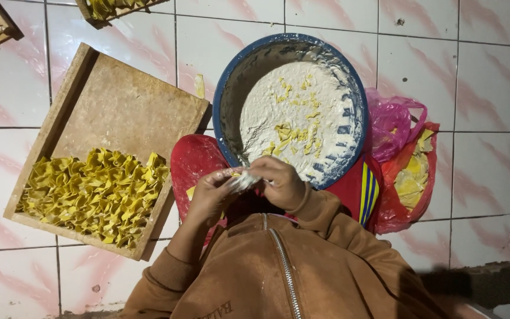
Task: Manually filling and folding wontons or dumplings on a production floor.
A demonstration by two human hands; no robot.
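- Left hand (211,194) and right hand (281,182) pinch one small floury wrapper (244,181) between closed fingertips.
- Blue basin (226,88) of flour lies just beyond the fingers.
- Wooden tray (113,100) sits left of them.

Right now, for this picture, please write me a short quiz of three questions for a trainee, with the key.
1. True or false: the wooden tray with the yellow folded pieces is completely full.
2. The blue-rimmed basin of white paste lies where? A) ahead of both hands B) inside the tray C) under the plastic bags
3. Fill in: the left hand and the right hand meet on one small ____ piece.

Key: 1 false, only the near part is filled. 2 A. 3 whitish.
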